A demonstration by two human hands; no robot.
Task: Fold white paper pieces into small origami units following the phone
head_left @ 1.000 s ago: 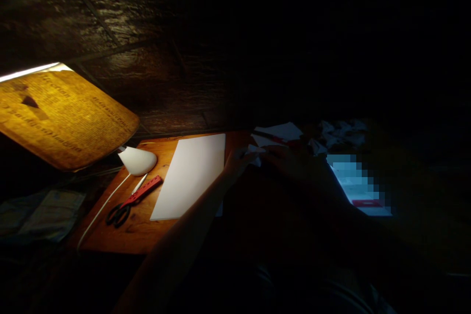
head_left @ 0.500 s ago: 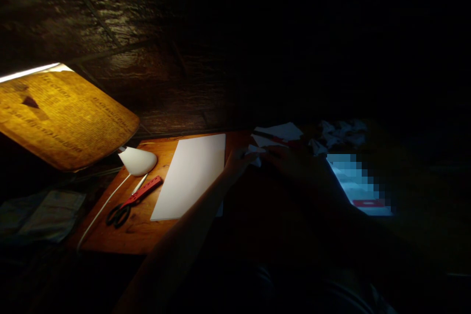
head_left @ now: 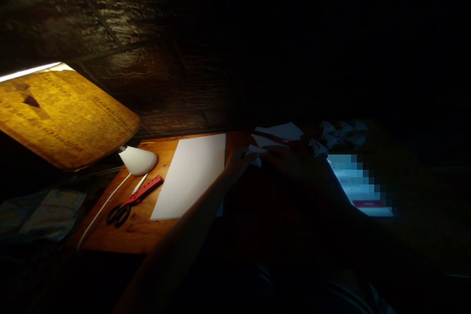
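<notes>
The scene is very dark, lit only from the left. My left hand reaches over a small wooden table and pinches a small piece of white paper at its far edge. My right hand lies in deep shadow just to the right of it, touching the same paper; its fingers are hard to make out. A large white sheet lies flat on the table to the left of my left hand.
A lit lamp shade with a white base stands at the left. Scissors, a red ruler and a white pen lie beside the sheet. A glowing screen sits right; crumpled white paper scraps lie beyond.
</notes>
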